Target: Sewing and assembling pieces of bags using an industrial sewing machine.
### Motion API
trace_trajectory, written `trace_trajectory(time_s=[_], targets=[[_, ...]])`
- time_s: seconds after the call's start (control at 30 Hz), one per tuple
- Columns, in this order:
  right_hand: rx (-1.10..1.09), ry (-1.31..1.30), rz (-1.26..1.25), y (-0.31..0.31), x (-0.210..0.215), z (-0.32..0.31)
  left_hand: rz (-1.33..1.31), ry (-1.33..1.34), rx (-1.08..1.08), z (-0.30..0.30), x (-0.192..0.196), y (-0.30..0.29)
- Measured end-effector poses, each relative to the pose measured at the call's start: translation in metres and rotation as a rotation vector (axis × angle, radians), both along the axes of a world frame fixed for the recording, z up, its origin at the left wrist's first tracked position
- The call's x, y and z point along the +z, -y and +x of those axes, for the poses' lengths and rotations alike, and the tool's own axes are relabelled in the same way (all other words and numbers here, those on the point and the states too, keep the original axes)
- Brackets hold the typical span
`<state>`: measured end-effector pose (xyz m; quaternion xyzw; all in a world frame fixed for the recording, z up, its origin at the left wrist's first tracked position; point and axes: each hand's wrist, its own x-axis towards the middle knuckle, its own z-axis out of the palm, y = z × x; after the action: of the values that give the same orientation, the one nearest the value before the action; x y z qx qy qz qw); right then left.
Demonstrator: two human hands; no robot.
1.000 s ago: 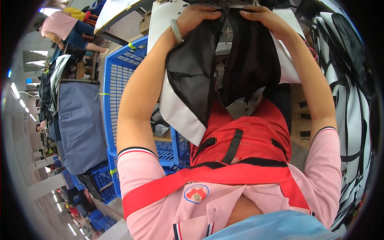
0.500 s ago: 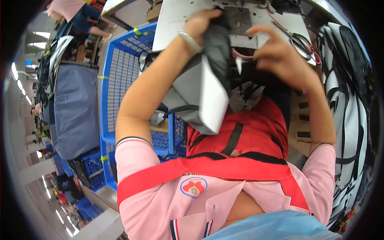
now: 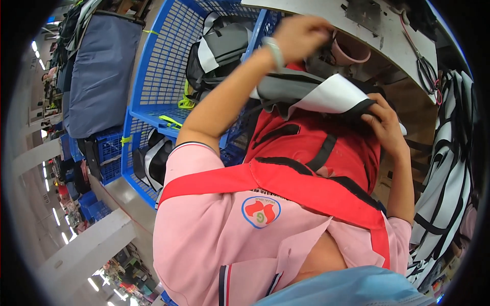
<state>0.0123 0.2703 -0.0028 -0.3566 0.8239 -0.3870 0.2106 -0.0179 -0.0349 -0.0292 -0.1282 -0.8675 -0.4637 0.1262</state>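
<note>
A grey-and-white fabric piece (image 3: 332,96) with black edging lies across my lap, over the red apron (image 3: 275,130). My right hand (image 3: 386,123) grips its black edge at the right end, thumb and fingers closed on it. Above the piece's left part, near the table's front edge, hovers my left hand (image 3: 304,40). Its fingers are bent and smeared by motion, with a dark patch at the tips, so I cannot make out whether it holds anything. The left end of the fabric is partly behind my left forearm.
On the white table (image 3: 306,9) are a metal plate (image 3: 363,16) and scissors (image 3: 427,76) with pink handles. A pink tub (image 3: 351,52) sits below its edge. Blue baskets (image 3: 153,66) at left hold grey and black bag-like pieces. White fabric pieces (image 3: 441,153) with black straps hang at right.
The fabric piece has come down from my left hand at the table onto my lap. My right hand has lowered and closed on its edge. The view has swung left.
</note>
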Motion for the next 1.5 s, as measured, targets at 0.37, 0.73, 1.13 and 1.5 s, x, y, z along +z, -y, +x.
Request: trace_trajectory(time_s=[0.37,0.73,1.13,1.5], targets=[[-0.046,0.009,-0.076,0.002,-0.021,-0.016,-0.244,0.305,0.541,0.163,-0.179,0.188],[-0.123,-0.115,-0.027,-0.007,-0.040,-0.040,0.034,0.208,0.503,0.108,-0.182,0.171],[-0.235,0.021,0.042,-0.035,0.006,-0.055,-0.354,0.869,-0.202,0.106,0.059,0.072],[-0.249,-0.015,0.139,-0.076,0.085,-0.023,0.185,1.226,-0.532,0.041,0.091,0.000]])
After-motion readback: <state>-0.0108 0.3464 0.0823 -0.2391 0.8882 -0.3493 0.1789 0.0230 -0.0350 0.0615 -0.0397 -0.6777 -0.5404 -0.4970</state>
